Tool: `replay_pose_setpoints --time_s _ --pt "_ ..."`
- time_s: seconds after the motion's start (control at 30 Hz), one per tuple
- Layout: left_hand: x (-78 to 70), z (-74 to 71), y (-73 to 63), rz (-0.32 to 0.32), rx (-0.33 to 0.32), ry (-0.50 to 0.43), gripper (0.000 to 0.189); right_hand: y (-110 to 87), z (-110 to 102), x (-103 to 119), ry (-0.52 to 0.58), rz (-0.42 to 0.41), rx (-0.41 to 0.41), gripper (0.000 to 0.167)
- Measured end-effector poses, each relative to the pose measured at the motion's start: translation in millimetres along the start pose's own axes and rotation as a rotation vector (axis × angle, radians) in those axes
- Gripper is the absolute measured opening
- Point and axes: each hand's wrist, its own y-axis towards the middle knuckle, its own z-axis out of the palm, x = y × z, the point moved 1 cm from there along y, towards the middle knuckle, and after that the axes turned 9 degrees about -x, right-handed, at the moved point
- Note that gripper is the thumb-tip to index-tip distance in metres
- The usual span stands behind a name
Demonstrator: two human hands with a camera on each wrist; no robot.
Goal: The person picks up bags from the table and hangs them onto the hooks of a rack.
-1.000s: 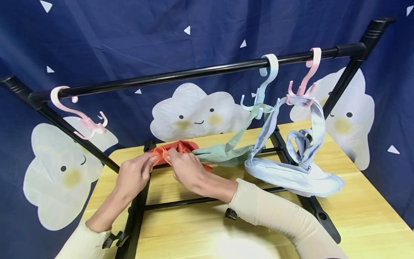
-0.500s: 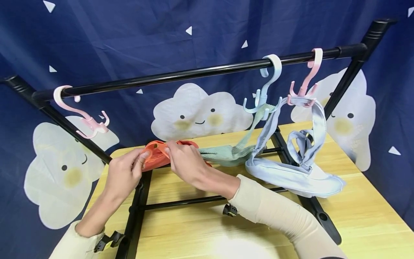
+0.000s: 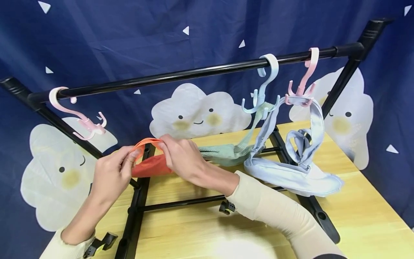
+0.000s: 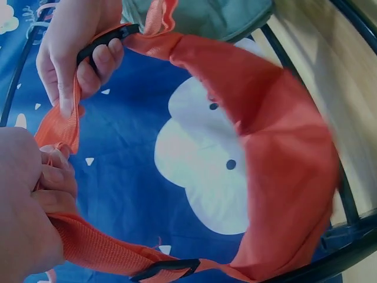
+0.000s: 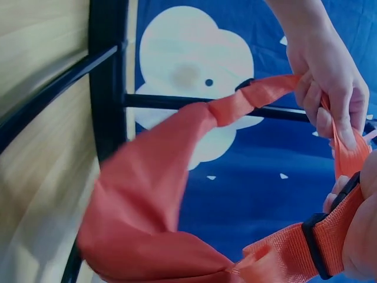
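An orange-red waist bag hangs by its webbing strap between my two hands, low and left of centre in the head view. My left hand pinches one part of the strap between thumb and fingers. Close beside it, my right hand grips another part, near a black buckle that shows in the left wrist view. The strap and bag form a big loop in both wrist views. Above and left of the hands, a pink hook hangs on the black rail, bearing nothing.
A green bag hangs from a light-blue hook, its body at table height. Beside it, a pale blue bag hangs from another pink hook. The rack's black feet and crossbars rest on the wooden table.
My left hand has moved left and slightly down, drawing the orange-red bag left with it and spreading the strap into an arch. My right hand has shifted only slightly.
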Motion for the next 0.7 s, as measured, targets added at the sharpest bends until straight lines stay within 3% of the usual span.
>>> replay_pose_setpoints --time_s 0.37,0.7 --pt "-11.8 -20.4 11.2 -0.040 0.021 -0.027 0.013 13.1 -8 10 0.008 -0.038 -0.032 0.015" --pt "-1.7 -37.1 14.7 0.001 0.050 0.023 0.012 22.3 -8 13 0.046 -0.084 0.004 0.016"
